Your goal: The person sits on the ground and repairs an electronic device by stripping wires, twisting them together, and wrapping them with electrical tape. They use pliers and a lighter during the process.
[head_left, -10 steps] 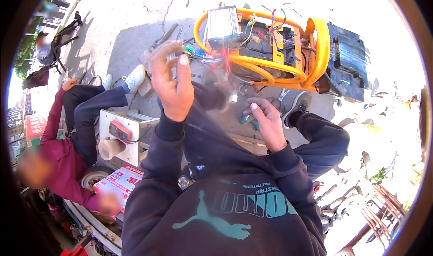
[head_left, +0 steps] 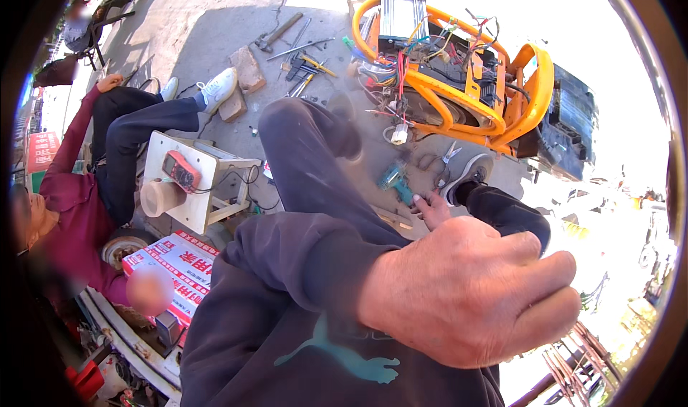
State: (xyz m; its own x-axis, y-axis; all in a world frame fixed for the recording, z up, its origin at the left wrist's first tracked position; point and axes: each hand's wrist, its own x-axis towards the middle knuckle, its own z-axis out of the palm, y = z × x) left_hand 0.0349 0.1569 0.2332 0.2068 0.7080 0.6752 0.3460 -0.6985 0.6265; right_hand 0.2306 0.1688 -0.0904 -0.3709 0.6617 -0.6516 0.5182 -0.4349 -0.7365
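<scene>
My left hand (head_left: pixel 469 296) is large in the foreground, fingers curled, crossing my body toward the right; whatever is in it, if anything, is hidden. Behind it, my right hand (head_left: pixel 430 210) has its thumb and fingers on the handle of a teal power tool (head_left: pixel 398 181) lying low on the pavement. Just beyond is an orange tubular vehicle frame (head_left: pixel 530 77) with a finned metal controller (head_left: pixel 403 18), bundles of coloured wires and a white connector (head_left: pixel 399 133) dangling from them. A pair of pliers (head_left: pixel 449 154) lies near my right shoe.
Hand tools (head_left: pixel 301 70), bricks (head_left: pixel 251 70) and cables lie on the pavement. At left, a multimeter (head_left: pixel 181 170) and cup (head_left: pixel 161 197) sit on a stool (head_left: pixel 211 206). A seated person (head_left: pixel 72 199) is beside a printed carton (head_left: pixel 175 263); another person (head_left: pixel 77 27) sits farther back.
My left hand swung down from the frame across my body to the foreground right, closing up. My right hand moved down onto the teal tool. The view shifted.
</scene>
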